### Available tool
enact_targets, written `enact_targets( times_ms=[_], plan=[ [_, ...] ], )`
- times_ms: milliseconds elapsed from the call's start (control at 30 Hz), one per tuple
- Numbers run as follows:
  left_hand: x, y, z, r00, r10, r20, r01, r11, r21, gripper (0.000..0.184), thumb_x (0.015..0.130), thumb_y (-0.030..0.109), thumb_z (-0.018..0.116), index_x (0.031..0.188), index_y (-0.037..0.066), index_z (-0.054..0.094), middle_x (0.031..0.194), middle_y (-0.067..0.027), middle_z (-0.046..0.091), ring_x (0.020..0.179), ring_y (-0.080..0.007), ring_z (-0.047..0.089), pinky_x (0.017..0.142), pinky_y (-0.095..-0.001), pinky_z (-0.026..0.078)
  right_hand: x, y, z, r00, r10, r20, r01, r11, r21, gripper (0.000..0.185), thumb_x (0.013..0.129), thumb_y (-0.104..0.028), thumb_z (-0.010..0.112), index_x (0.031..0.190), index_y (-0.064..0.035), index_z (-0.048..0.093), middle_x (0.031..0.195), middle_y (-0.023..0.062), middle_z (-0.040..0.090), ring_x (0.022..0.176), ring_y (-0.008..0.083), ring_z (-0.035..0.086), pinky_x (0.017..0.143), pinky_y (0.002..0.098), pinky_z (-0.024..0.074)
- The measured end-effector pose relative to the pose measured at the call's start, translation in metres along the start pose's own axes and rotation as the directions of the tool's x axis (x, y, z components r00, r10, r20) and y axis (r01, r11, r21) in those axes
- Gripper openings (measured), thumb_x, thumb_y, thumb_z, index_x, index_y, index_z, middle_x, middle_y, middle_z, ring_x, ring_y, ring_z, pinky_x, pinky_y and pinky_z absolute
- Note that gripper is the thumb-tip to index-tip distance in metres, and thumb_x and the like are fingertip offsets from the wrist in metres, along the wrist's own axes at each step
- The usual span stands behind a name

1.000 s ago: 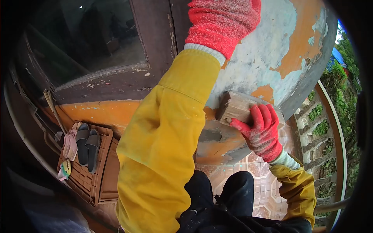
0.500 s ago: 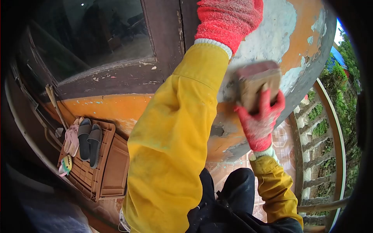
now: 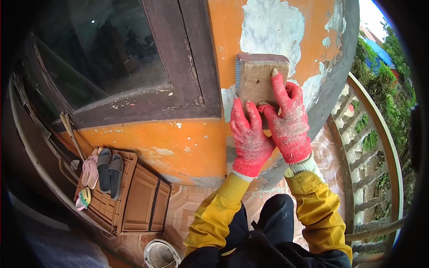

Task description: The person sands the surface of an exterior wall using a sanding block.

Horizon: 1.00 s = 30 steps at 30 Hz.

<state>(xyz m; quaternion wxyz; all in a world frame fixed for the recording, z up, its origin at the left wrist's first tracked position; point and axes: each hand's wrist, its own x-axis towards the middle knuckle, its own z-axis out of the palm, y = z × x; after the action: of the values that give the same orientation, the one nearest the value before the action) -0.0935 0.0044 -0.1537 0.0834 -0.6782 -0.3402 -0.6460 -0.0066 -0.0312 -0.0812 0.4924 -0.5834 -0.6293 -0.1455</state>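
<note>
A sanding block, a wooden block with reddish-brown sandpaper wrapped round it, lies against the peeling orange wall. My right hand, in a red glove dusted with white, grips its right and lower side, the index finger stretched over its wooden back. At the lower left edge, my left hand, in a matching glove, presses its fingers on the same block. Just above the block is a bare whitish patch where the paint has come off. The block's sanding face is hidden.
A brown window frame borders the wall on the left. Below it, a brown plastic cabinet carries grey slides and other footwear. A bucket stands on the tiled floor. To the right runs a balcony railing.
My left hand has come down from high on the wall to the sanding block. My right hand has moved the block up and left. The view has shifted, bringing the bucket into sight.
</note>
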Motion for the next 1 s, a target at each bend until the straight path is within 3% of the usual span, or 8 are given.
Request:
enact_targets(
  times_ms=[33, 133, 267, 400, 500, 633, 700, 1000],
  plan=[
    [0.001, 0.005, 0.007, 0.997, -0.072, 0.015, 0.07, 0.992, 0.104, 0.08, 0.085, 0.017, 0.069, 0.149, 0.002, 0.024, 0.148, -0.0368, 0.025, 0.128, -0.0543, 0.039, 0.104, -0.0584, 0.035, 0.0, 0.001, -0.001, 0.998, -0.01, 0.06, 0.005, 0.997, 0.073, 0.074, 0.081, -0.012, 0.076, 0.148, -0.0195, 0.046, 0.126, 0.0224, 0.05, 0.107, 0.036, 0.061, 0.089, 0.0414, 0.0529],
    [0.033, -0.002, 0.015, 0.995, -0.085, -0.059, 0.099, 0.954, 0.284, 0.088, 0.075, 0.029, 0.079, 0.149, 0.009, 0.034, 0.147, -0.0365, 0.028, 0.13, -0.0537, 0.038, 0.102, -0.0605, 0.035, -0.001, -0.002, -0.013, 0.993, -0.04, 0.111, 0.025, 0.991, 0.13, 0.07, 0.08, -0.008, 0.074, 0.145, -0.0169, 0.05, 0.125, 0.0205, 0.055, 0.11, 0.0351, 0.062, 0.092, 0.0419, 0.0519],
    [0.06, -0.014, -0.005, 0.976, -0.016, -0.216, 0.075, 0.961, 0.266, 0.088, 0.074, 0.03, 0.082, 0.148, 0.012, 0.038, 0.144, -0.0395, 0.029, 0.129, -0.0549, 0.038, 0.1, -0.0623, 0.036, 0.024, 0.017, -0.048, 0.944, -0.275, -0.184, 0.288, 0.957, 0.046, 0.06, 0.078, -0.005, 0.076, 0.135, -0.0091, 0.059, 0.125, 0.0151, 0.06, 0.113, 0.0331, 0.061, 0.096, 0.0394, 0.0495],
    [-0.021, -0.043, 0.001, 0.975, -0.158, -0.156, 0.195, 0.945, 0.264, 0.094, 0.078, 0.03, 0.082, 0.153, 0.013, 0.029, 0.146, -0.0393, 0.024, 0.131, -0.0552, 0.033, 0.104, -0.0626, 0.035, 0.07, 0.052, -0.069, 0.81, -0.287, -0.511, 0.222, 0.957, -0.186, 0.066, 0.076, -0.012, 0.079, 0.138, -0.01, 0.056, 0.134, 0.0198, 0.053, 0.12, 0.0383, 0.054, 0.1, 0.0436, 0.0461],
    [-0.04, -0.047, 0.001, 0.911, -0.381, -0.157, 0.385, 0.923, -0.006, 0.103, 0.079, 0.031, 0.081, 0.157, 0.008, 0.018, 0.149, -0.0373, 0.021, 0.135, -0.0514, 0.029, 0.107, -0.0606, 0.033, 0.091, 0.078, -0.066, 0.785, -0.273, -0.556, 0.108, 0.944, -0.311, 0.065, 0.085, -0.02, 0.076, 0.145, -0.0147, 0.051, 0.145, 0.0215, 0.04, 0.131, 0.0365, 0.046, 0.108, 0.0418, 0.0419],
    [0.051, -0.027, -0.026, 0.901, -0.366, -0.232, 0.397, 0.912, 0.101, 0.113, 0.079, 0.031, 0.082, 0.157, 0.0, 0.007, 0.15, -0.0351, 0.02, 0.139, -0.0469, 0.025, 0.111, -0.0569, 0.031, 0.109, 0.096, -0.059, 0.726, -0.327, -0.605, 0.114, 0.925, -0.363, 0.074, 0.081, -0.025, 0.079, 0.146, -0.0128, 0.047, 0.147, 0.0247, 0.037, 0.129, 0.0414, 0.045, 0.108, 0.0466, 0.0388],
    [0.067, -0.026, -0.028, 0.882, -0.438, -0.174, 0.429, 0.899, -0.085, 0.118, 0.079, 0.029, 0.082, 0.156, -0.003, -0.001, 0.151, -0.0341, 0.02, 0.14, -0.0444, 0.025, 0.113, -0.0545, 0.028, 0.101, 0.099, -0.051, 0.745, -0.353, -0.566, 0.098, 0.897, -0.43, 0.073, 0.077, -0.021, 0.076, 0.144, -0.0099, 0.047, 0.145, 0.025, 0.037, 0.131, 0.0439, 0.041, 0.109, 0.0514, 0.0362],
    [0.026, -0.046, -0.024, 0.938, -0.307, -0.161, 0.32, 0.945, 0.067, 0.122, 0.08, 0.032, 0.082, 0.158, 0.002, -0.007, 0.159, -0.0272, 0.01, 0.146, -0.0424, 0.019, 0.117, -0.0553, 0.023, 0.105, 0.116, -0.043, 0.618, -0.489, -0.615, 0.225, 0.86, -0.458, 0.071, 0.07, -0.015, 0.074, 0.136, -0.0039, 0.052, 0.137, 0.0255, 0.044, 0.128, 0.0465, 0.043, 0.108, 0.0527, 0.0366]
  ],
)
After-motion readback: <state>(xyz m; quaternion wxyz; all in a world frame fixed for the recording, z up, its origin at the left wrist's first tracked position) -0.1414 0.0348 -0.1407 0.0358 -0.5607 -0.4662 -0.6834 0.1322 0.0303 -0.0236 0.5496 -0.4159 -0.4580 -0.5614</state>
